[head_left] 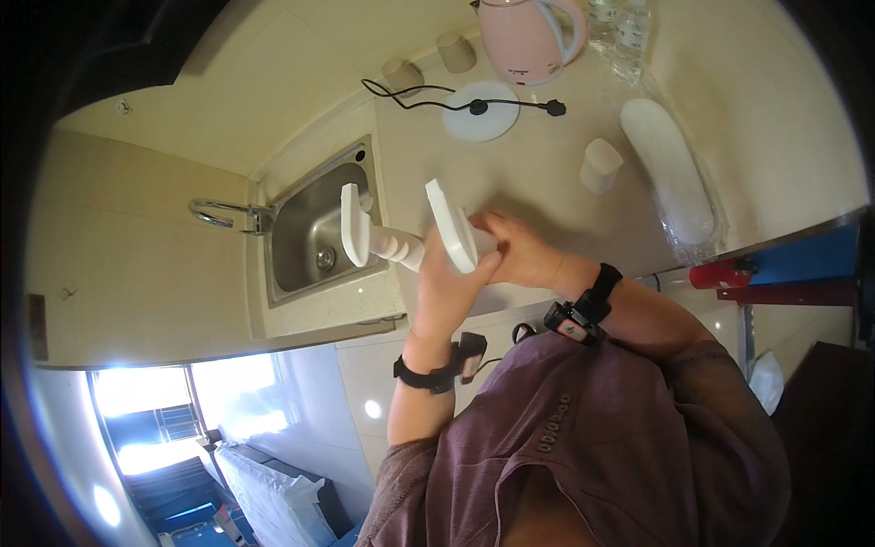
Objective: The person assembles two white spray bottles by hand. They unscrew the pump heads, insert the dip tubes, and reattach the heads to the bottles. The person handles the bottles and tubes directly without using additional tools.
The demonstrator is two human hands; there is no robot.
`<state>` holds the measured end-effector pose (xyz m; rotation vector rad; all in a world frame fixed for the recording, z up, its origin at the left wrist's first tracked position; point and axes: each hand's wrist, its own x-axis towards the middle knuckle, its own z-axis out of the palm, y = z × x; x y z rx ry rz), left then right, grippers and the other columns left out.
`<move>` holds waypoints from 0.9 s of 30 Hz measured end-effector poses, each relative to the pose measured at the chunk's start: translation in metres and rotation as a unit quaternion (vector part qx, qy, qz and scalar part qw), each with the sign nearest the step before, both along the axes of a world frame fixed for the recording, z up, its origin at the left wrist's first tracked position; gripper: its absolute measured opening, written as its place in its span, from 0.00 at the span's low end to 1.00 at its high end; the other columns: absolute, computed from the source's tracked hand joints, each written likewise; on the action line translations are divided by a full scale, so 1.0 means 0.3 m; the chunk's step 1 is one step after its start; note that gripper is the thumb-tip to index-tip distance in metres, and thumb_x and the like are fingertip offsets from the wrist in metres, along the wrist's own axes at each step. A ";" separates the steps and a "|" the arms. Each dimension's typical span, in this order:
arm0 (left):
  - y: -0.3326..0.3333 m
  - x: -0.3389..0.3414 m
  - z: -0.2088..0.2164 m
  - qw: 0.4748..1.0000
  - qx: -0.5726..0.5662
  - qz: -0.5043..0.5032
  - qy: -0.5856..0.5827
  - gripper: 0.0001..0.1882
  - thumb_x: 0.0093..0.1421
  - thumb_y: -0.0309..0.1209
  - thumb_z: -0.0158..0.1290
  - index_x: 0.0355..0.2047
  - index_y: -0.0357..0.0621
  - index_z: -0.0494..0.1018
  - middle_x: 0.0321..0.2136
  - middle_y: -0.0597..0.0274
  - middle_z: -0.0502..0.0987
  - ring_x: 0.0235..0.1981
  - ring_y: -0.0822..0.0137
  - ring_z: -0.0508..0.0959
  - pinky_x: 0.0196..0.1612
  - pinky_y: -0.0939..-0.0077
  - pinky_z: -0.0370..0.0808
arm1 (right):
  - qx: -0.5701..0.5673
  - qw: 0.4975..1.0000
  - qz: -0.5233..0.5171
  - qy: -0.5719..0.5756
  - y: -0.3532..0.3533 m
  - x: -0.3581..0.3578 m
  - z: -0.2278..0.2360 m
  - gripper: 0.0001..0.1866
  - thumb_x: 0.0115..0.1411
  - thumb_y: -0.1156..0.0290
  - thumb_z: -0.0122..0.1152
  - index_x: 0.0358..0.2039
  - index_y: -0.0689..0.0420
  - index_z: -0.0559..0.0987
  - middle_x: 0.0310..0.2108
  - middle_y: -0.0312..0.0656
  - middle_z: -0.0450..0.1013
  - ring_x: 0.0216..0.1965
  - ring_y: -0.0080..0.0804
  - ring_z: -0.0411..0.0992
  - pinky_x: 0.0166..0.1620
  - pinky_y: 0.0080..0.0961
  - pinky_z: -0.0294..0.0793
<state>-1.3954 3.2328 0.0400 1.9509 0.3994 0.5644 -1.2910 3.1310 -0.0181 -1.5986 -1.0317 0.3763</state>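
Above the counter's front edge, I hold a white plastic part (pixel 451 223) with both hands. It has an elongated, flat end plate standing roughly upright. My left hand (pixel 445 290) is closed around it from below. My right hand (pixel 518 251) wraps the side of its short stem, fingers curled; the inner fingertips are partly hidden. A ribbed white tube (pixel 397 246) runs out to the left of my left hand, ending in a similar white plate (pixel 355 228). Whether the two plates belong to one piece, I cannot tell. A small white rounded block (pixel 601 166) stands on the counter beyond my right hand.
A steel sink (pixel 284 290) with a curved faucet (pixel 214 214) lies left. Behind are a pink kettle (pixel 519 46), its white base (pixel 481 128) with black cord (pixel 415 103), two beige cups (pixel 456 55) and clear bottles (pixel 631 41). A long, white, plastic-wrapped piece (pixel 670 173) lies right.
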 end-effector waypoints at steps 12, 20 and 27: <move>-0.065 0.009 -0.039 0.987 0.041 0.148 -0.048 0.22 0.43 0.34 0.68 0.36 0.39 0.73 0.34 0.55 0.76 0.38 0.59 0.76 0.44 0.69 0.71 | 0.007 1.000 -0.023 -0.008 0.027 -0.020 -0.029 0.32 0.40 0.58 0.73 0.47 0.58 0.76 0.44 0.50 0.74 0.45 0.47 0.74 0.50 0.37 0.73; -0.032 -0.075 -0.039 0.988 0.113 0.106 -0.005 0.25 0.45 0.33 0.68 0.41 0.38 0.72 0.39 0.52 0.73 0.42 0.58 0.73 0.47 0.66 0.69 | 0.010 0.999 -0.033 -0.003 0.010 -0.030 -0.012 0.32 0.40 0.61 0.72 0.47 0.59 0.75 0.46 0.50 0.74 0.47 0.47 0.73 0.51 0.36 0.72; -0.050 -0.073 -0.059 0.994 0.042 0.076 -0.072 0.20 0.47 0.31 0.67 0.39 0.38 0.74 0.37 0.55 0.75 0.41 0.58 0.75 0.47 0.67 0.70 | -0.017 1.000 -0.017 -0.018 0.013 -0.062 -0.002 0.32 0.41 0.62 0.72 0.48 0.58 0.75 0.45 0.50 0.74 0.47 0.47 0.73 0.50 0.36 0.72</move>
